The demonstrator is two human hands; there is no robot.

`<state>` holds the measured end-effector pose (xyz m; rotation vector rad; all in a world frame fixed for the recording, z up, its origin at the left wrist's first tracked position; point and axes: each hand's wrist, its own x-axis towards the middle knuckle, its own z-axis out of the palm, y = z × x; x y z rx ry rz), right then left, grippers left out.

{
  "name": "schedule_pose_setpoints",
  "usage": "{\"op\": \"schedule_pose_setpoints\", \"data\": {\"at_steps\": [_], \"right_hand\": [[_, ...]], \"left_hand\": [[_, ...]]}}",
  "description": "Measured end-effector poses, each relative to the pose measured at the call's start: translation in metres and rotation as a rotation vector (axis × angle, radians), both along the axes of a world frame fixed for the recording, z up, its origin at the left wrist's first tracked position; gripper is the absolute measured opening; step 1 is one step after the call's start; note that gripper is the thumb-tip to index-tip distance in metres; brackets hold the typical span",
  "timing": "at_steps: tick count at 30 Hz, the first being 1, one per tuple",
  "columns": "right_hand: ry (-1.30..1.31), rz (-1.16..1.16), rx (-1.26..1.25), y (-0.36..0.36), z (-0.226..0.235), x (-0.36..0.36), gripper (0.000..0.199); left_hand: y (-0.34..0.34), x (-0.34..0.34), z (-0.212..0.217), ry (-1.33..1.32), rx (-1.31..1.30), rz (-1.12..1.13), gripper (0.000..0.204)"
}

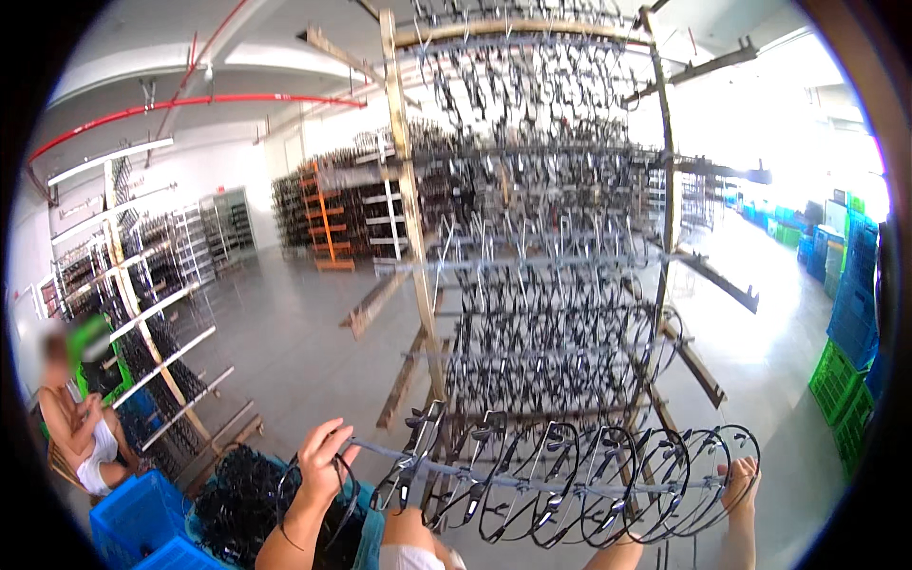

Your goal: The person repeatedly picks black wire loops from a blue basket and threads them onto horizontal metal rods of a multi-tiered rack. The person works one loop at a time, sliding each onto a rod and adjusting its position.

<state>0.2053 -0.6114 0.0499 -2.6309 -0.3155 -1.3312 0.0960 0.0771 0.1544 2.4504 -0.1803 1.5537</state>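
A long grey hanging rod (pixel 560 486) spans the space in front of me, nearly level. Several thin black curved hoops with shiny metal parts hang along it; one black hoop (pixel 686 475) is near its right end. My left hand (pixel 321 463) is closed at the rod's left end, and a separate black curved piece (pixel 285 499) hangs by that wrist. At the other end, my right hand (pixel 740 483) has its fingers curled around the rod's tip, partly behind the hoops. What exactly the hoops are cannot be made out.
A tall rack (pixel 407 171) full of similar black pieces stands ahead, with side arms (pixel 717 280) jutting out. Lower left are a blue crate (pixel 142 508) and a heap of black pieces (pixel 242 484). A seated person (pixel 71 427) is at left; green crates (pixel 836 380) line the right.
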Motion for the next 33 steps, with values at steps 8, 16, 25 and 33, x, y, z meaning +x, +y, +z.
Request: {"op": "schedule_pose_setpoints", "data": {"at_steps": [8,16,25,33], "right_hand": [[0.012,0.085,0.069,0.018,0.024,0.013,0.023],[0.115,0.029,0.153,0.007,0.042,0.004,0.038],[0.126,0.044,0.344,-0.028,0.060,0.038,0.047],[0.197,0.119,0.159,-0.036,0.256,0.043,0.037]], "left_hand": [[0.015,0.020,0.084,-0.119,0.106,0.041,0.041],[-0.011,0.049,0.160,-0.140,0.198,0.007,0.042],[-0.026,0.063,0.214,-0.125,0.455,0.152,0.037],[-0.037,0.041,0.333,-0.088,0.306,0.249,0.036]]}}
